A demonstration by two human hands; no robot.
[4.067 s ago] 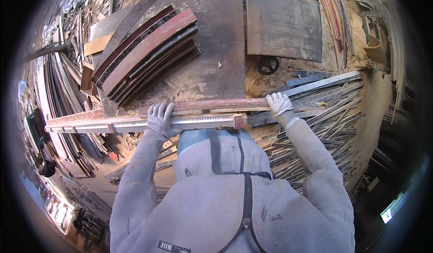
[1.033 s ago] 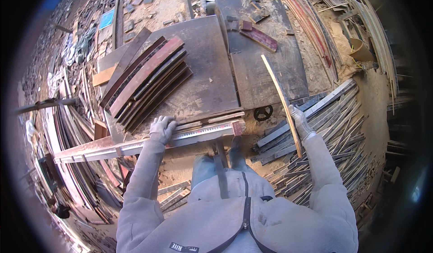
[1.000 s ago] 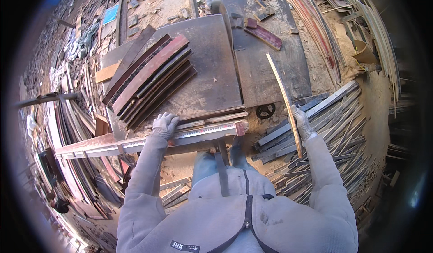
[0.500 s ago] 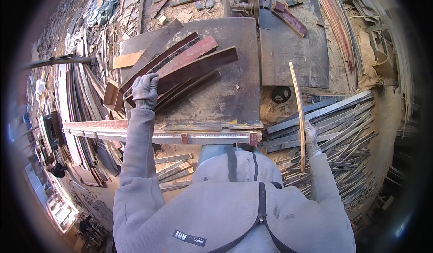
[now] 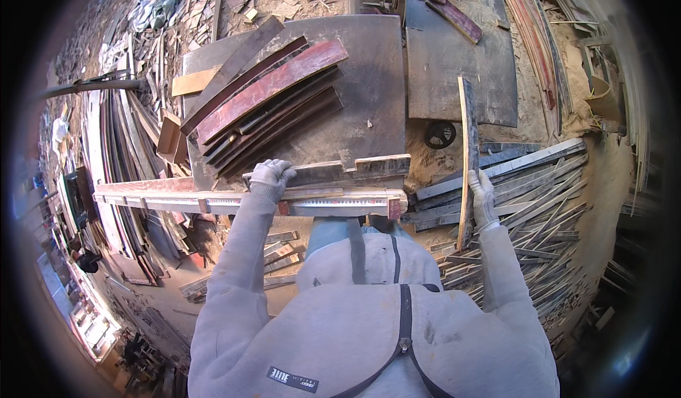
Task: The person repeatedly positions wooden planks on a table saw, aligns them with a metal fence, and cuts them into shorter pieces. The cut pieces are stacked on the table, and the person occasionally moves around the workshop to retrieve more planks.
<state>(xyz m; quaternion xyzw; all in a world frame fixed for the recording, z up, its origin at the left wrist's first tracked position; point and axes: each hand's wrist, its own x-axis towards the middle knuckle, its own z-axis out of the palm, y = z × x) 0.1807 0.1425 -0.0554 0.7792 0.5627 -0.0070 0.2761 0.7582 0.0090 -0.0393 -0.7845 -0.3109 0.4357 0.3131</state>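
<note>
My gloved left hand [image 5: 272, 178] is closed on the left part of a dark wooden board [image 5: 318, 174], which lies along the near edge of the metal table [image 5: 374, 57]. Just in front of it runs a long fence with a measuring tape [image 5: 333, 203]. Off to the right, my gloved right hand [image 5: 482, 195] grips a narrow wooden strip [image 5: 465, 150] standing nearly lengthwise away from me. Beyond my left hand, a fanned stack of dark and reddish boards [image 5: 273, 93] rests on the table.
A circular blade [image 5: 401, 1] stands at the far side between the two table plates. Piled wooden strips [image 5: 525, 220] lie at the right, beside a black handwheel [image 5: 440, 135]. Long planks [image 5: 128, 157] lean at the left. Offcuts [image 5: 454, 16] lie on the far right plate.
My left hand has drawn a dark board off the stack toward me, down to the table's near edge. The right hand still holds the strip, now turned slightly.
</note>
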